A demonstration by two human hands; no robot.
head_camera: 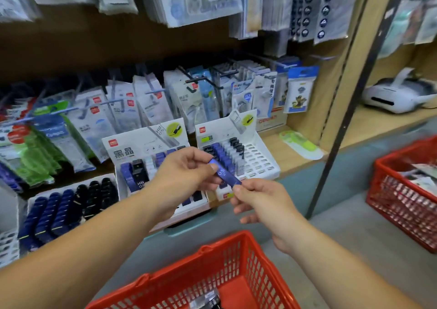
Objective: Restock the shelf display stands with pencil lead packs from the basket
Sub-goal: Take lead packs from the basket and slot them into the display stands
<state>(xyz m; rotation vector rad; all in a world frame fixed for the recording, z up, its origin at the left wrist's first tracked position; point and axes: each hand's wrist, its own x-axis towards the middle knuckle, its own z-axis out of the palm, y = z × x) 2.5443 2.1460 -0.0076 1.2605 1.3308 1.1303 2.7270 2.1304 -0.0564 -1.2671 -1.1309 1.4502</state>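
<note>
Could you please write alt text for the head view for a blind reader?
Two hands hold one blue pencil lead pack between them, the left hand at its upper end, the right hand at its lower end, before white display stands on a shelf. A red basket sits below the arms, a second basket at the right.

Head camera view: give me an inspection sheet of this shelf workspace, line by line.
Surface: wooden shelf, bare patch at right.
Job's things: blue lead pack held in air; white display stands, right stand with empty slots; red basket below.
Clutter: green-white packet lying on shelf.
Hands: left hand and right hand both pinch the pack.
Cables: nothing seen.
Surroundings: hanging packets behind; second red basket, white device at right.
</note>
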